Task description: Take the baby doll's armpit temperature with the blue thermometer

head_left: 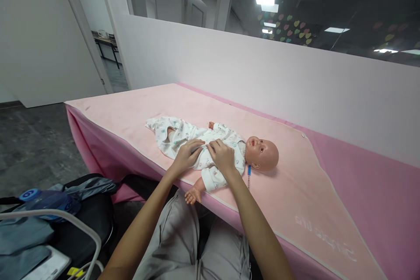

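Observation:
A baby doll (262,153) lies on its back on a pink mat (305,192), its head to the right. It wears a white printed outfit (180,133), with one bare leg part showing through an opening at the left. My left hand (189,154) is at the front of the outfit, around the doll's middle, fingers closed on the fabric. Just right of it, my right hand (222,154) also has its fingers closed on the cloth near the same spot. The doll's near arm (194,191) sticks out under my right forearm toward the mat's front edge.
A blue-tipped strip (249,170) lies beside the doll's neck. A black chair (88,214) at the lower left holds a blue bottle (49,203), clothing and a white device (49,264). A low white wall (262,78) rises behind the table.

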{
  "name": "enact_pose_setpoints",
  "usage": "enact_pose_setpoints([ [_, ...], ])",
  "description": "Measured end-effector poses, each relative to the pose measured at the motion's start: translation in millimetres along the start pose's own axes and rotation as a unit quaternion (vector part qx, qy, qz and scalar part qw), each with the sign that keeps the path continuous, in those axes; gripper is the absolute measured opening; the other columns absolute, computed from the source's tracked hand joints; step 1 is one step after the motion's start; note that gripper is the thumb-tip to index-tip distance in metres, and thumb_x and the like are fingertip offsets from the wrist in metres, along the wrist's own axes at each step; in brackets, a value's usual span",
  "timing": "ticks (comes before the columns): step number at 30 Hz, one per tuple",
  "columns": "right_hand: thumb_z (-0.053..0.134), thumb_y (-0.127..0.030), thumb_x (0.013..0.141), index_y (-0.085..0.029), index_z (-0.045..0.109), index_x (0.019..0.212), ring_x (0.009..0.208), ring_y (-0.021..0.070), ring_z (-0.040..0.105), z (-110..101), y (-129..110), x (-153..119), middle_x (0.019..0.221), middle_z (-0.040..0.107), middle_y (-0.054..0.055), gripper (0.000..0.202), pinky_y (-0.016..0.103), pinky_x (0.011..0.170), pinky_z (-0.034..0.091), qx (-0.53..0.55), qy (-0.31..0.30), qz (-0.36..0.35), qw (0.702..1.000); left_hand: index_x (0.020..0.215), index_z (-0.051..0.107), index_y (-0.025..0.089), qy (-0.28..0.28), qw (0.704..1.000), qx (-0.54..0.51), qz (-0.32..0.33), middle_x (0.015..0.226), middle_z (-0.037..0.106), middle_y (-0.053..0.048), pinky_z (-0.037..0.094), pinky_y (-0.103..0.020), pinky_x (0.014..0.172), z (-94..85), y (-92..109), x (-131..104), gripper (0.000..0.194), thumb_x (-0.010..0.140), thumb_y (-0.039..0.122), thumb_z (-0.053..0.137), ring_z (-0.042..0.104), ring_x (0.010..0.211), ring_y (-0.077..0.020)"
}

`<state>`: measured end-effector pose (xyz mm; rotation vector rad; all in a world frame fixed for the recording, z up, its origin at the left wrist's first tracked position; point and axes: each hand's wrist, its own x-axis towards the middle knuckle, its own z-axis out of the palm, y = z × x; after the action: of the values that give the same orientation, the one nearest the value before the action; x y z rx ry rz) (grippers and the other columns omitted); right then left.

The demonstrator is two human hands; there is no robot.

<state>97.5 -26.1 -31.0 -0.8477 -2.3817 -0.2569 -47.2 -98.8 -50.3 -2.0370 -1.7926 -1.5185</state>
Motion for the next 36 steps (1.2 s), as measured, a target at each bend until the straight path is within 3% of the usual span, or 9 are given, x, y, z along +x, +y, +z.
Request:
enact_pose_setpoints([
  [23,0.03,-0.041,0.095,-0.023,0.057,0.088,0.065,0.0094,0.055,0,0,0,0.086,0.061,0.0,0.033,0.025,0.051,0.021,0.001,-0.001,-0.006,1.0,0.094,0.058,0.02,-0.014,0.999,-0.01,-0.028,0.098,0.062,-0.004,0.042,-0.032,0.085,-1.3,6,0,0.02,0.087,0.028,0.041,0.055,0.093,-0.0188],
  [30,0.028,-0.039,0.095,-0.022,0.057,0.089,0.065,0.0095,0.055,-1,-1,0,0.087,0.061,0.001,0.034,0.025,0.051,0.021,-0.011,-0.008,0.001,1.0,0.093,0.056,0.018,0.034,0.994,-0.088,-0.064,0.096,0.061,-0.005,0.043,-0.03,0.084,-6.1,11,1,0.021,0.089,0.027,0.037,0.057,0.091,-0.0169],
  [36,0.029,-0.038,0.095,-0.022,0.057,0.09,0.065,0.0092,0.055,-2,-2,0,0.087,0.061,0.0,0.033,0.025,0.05,0.02,-0.014,-0.018,0.004,1.0,0.091,0.061,0.02,-0.005,0.999,-0.04,-0.037,0.097,0.064,-0.005,0.042,-0.032,0.085,-5.1,9,2,0.02,0.087,0.031,0.044,0.057,0.092,-0.0186],
])
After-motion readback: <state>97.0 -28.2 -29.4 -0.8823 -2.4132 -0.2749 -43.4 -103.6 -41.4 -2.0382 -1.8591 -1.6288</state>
